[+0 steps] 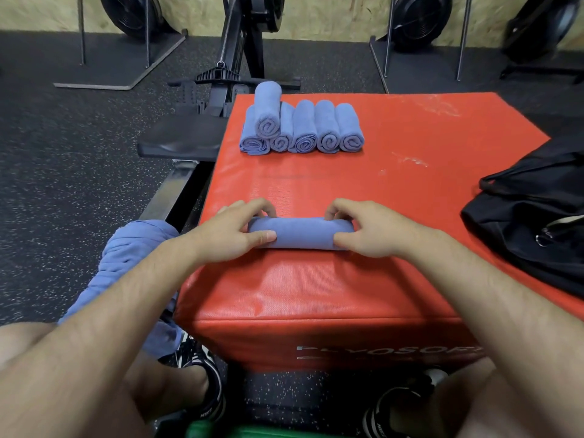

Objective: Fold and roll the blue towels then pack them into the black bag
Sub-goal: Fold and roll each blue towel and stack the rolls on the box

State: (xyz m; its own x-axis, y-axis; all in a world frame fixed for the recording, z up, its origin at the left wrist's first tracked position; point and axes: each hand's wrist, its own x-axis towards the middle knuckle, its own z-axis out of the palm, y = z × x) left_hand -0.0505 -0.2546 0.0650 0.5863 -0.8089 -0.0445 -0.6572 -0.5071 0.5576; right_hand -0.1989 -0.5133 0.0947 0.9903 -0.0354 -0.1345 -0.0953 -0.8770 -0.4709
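A rolled blue towel (300, 233) lies crosswise on the red box (395, 147), near its front edge. My left hand (230, 230) grips its left end, fingers curled over the top and thumb on the near side. My right hand (369, 229) grips its right end the same way. Several finished blue rolls (305, 131) sit side by side at the box's far edge, one stacked on top at the left. The black bag (531, 222) lies slumped on the box's right side. A heap of unrolled blue towels (126, 263) rests over my left leg.
A black rowing machine (202, 134) stands just left of the box, its seat near the rolls. More fan machines line the back wall on the speckled black floor (69, 172). My shoes (202, 390) show below the box's front.
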